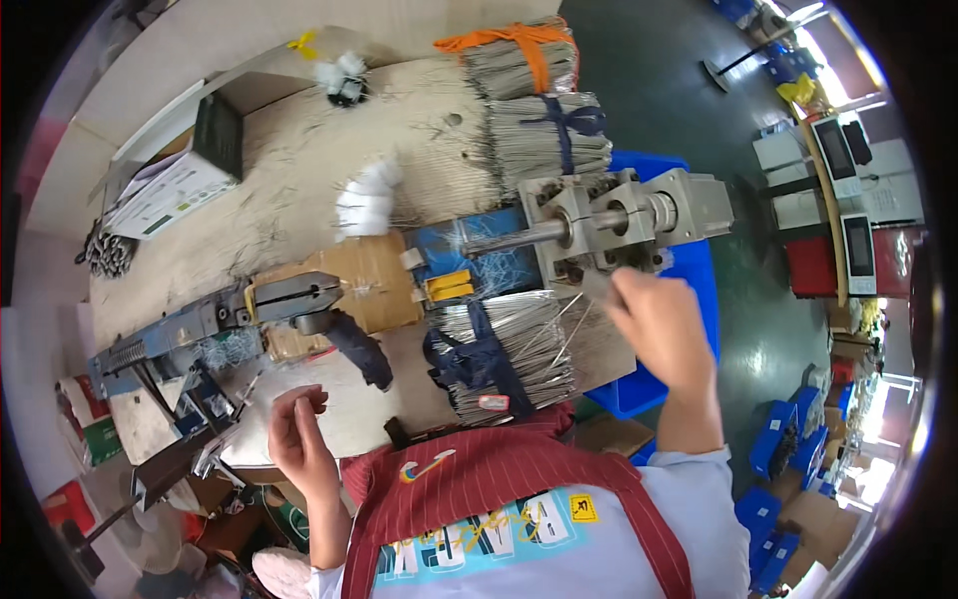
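My right hand [654, 324] reaches to the near side of a metal clamp machine [604, 225] with a long shaft. Its fingers are curled in, and the blurred tips hide what they grip. Just left of those fingertips, thin silvery strips [574, 334] stick out over a bundle of metal wires [519, 354] tied with dark blue cloth. My left hand [297, 439] is raised near the table's front edge, fingers bent and pressed together; anything between them is too small to make out. Beyond it lies a long jaw-like steel fixture [289, 298] with a dark cloth [357, 347] hanging from it.
Two more tied wire bundles, one with orange cloth [529, 55] and one with blue cloth [554, 125], lie at the back. A blue bin [704, 290] stands under the machine's right end. A carton [185, 175] and a white roll [367, 200] sit on the table.
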Tool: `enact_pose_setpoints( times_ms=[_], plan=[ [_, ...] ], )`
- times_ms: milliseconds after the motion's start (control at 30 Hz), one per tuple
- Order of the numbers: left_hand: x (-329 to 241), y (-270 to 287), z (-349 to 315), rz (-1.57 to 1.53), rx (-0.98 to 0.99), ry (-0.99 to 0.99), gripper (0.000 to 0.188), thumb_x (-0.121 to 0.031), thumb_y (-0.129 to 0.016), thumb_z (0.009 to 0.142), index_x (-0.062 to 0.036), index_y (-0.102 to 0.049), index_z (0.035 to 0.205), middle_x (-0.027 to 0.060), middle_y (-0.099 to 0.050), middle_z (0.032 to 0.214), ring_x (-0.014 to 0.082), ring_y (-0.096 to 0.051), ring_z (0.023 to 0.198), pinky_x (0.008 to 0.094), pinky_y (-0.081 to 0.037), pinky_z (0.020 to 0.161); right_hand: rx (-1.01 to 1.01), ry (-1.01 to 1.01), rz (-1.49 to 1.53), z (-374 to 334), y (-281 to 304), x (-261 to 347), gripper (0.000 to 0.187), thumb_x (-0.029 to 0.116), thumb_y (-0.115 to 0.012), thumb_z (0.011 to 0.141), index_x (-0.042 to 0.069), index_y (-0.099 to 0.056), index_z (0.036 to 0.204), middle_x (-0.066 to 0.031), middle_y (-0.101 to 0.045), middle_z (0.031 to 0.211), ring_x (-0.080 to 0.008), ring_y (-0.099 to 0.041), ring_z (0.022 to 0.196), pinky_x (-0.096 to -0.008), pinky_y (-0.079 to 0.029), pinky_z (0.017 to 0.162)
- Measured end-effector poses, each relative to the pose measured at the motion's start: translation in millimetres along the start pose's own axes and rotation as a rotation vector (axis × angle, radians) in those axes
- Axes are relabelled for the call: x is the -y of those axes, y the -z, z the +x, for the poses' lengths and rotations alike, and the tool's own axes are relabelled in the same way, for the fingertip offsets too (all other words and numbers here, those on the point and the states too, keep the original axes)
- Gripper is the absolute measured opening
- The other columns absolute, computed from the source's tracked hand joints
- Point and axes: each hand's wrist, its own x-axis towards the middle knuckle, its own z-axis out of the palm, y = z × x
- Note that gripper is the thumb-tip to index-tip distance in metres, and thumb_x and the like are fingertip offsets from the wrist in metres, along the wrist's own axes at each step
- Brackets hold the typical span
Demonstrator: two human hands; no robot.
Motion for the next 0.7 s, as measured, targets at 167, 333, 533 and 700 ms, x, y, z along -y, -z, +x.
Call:
enact_pose_setpoints(
  times_ms=[167, 333, 533, 700],
  plan=[
    [-28, -42, 17, 0.085, 0.366, -0.078, 0.012, 0.006, -0.052, 0.093, 0.0044, -0.062, 0.098, 0.0125, -0.065, 0.093, 0.0181, -0.063, 0.082, 0.0283, -0.049, 0.074, -0.249, -0.157, 0.663, -13, -52, -3, 0.019, 0.012, -0.071, 0.086, -0.003, -0.063, 0.096, -0.0121, -0.067, 0.077, -0.0202, -0.065, 0.061, -0.0300, -0.047, 0.053],
    [-77, -93, 33, 0.173, 0.682, -0.556, 0.026, -0.008, -0.057, 0.094, 0.0020, -0.058, 0.118, 0.0197, -0.066, 0.104, 0.0316, -0.065, 0.093, 0.0385, -0.052, 0.080, -0.375, 0.286, 0.708, -11, -2, 11, 0.026, 0.001, -0.071, 0.077, 0.002, -0.063, 0.101, -0.0115, -0.068, 0.084, -0.0245, -0.067, 0.065, -0.0332, -0.050, 0.058],
    [-82, -104, 73, 0.323, 0.676, -0.596, 0.023, -0.011, -0.055, 0.095, -0.0003, -0.060, 0.114, 0.0126, -0.066, 0.089, 0.0289, -0.064, 0.084, 0.0373, -0.048, 0.075, -0.316, 0.457, 0.677, 44, 16, 27, 0.022, 0.004, -0.069, 0.077, 0.004, -0.064, 0.099, -0.0119, -0.068, 0.088, -0.0301, -0.067, 0.080, -0.0358, -0.052, 0.066],
    [-82, -118, 123, 0.809, 0.557, -0.765, 0.009, -0.014, -0.060, 0.088, -0.0077, -0.063, 0.095, 0.0082, -0.059, 0.078, 0.0294, -0.058, 0.079, 0.0389, -0.041, 0.074, -0.299, 0.669, 0.102, 112, 19, 40, 0.013, 0.008, -0.065, 0.079, 0.004, -0.060, 0.090, -0.0123, -0.064, 0.080, -0.0337, -0.063, 0.076, -0.0424, -0.050, 0.067]
  ],
)
